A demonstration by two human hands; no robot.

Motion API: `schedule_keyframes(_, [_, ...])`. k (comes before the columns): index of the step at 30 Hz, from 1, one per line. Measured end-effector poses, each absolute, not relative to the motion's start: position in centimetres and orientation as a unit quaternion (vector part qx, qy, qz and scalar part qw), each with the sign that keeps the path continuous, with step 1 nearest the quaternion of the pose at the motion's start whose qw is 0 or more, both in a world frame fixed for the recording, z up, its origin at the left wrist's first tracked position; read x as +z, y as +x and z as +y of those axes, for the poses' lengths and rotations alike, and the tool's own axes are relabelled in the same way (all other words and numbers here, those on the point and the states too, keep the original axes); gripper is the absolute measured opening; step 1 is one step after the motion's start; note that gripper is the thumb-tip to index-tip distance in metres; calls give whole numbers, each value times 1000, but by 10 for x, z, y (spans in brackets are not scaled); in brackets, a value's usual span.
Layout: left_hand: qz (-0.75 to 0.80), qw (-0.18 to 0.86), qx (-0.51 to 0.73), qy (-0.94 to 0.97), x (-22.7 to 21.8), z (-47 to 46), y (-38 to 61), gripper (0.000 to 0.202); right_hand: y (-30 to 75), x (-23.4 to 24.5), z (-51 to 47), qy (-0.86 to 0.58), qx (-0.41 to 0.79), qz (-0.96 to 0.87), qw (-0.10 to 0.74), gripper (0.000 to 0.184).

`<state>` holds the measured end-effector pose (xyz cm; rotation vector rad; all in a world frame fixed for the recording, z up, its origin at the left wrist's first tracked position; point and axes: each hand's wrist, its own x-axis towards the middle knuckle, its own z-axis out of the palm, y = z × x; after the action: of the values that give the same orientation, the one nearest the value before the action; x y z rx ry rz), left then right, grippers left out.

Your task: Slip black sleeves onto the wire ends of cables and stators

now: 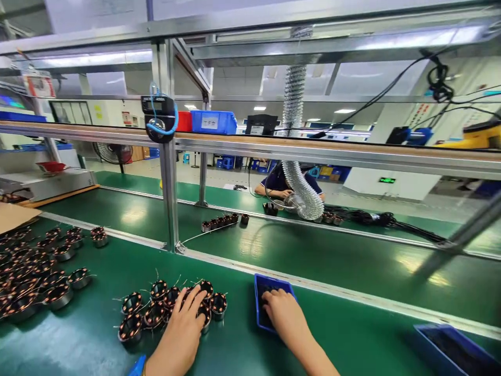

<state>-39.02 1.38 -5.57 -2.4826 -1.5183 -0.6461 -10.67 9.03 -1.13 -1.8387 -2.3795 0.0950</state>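
My left hand [183,324] rests over a cluster of motor stators, its fingers stretched out and a little apart on top of them. These are short dark rings with copper windings inside and thin wire ends sticking out; one stator [130,328] sits at the cluster's left and another stator [218,304] at its right. Reaching into a small blue bin [257,305], my right hand [285,316] has its fingers curled downward. The dark contents and its fingertips are mostly hidden, so what it pinches cannot be made out.
Many more stators [58,295] stand at the left of the green bench [235,355]. A second blue bin [454,344] lies at the right. An aluminium post [169,198] and shelf rail stand ahead. Across the conveyor, a person [274,185] works beside a flexible duct [303,193].
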Motion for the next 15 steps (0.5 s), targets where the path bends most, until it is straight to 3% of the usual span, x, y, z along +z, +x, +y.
schedule_keyframes(3, [-450, 62, -215, -864, -75, 18, -384, 6, -103, -20, 92, -616, 54, -778, 111, 23])
schedule_keyframes(7, [-355, 13, -169, -919, -95, 15, -372, 27, -92, -29, 95, -619, 101, -754, 194, 26])
schedule_keyframes(15, [-427, 30, -248, -869, -88, 6, -338, 31, -73, -33, 84, -586, 241, -703, 322, 30])
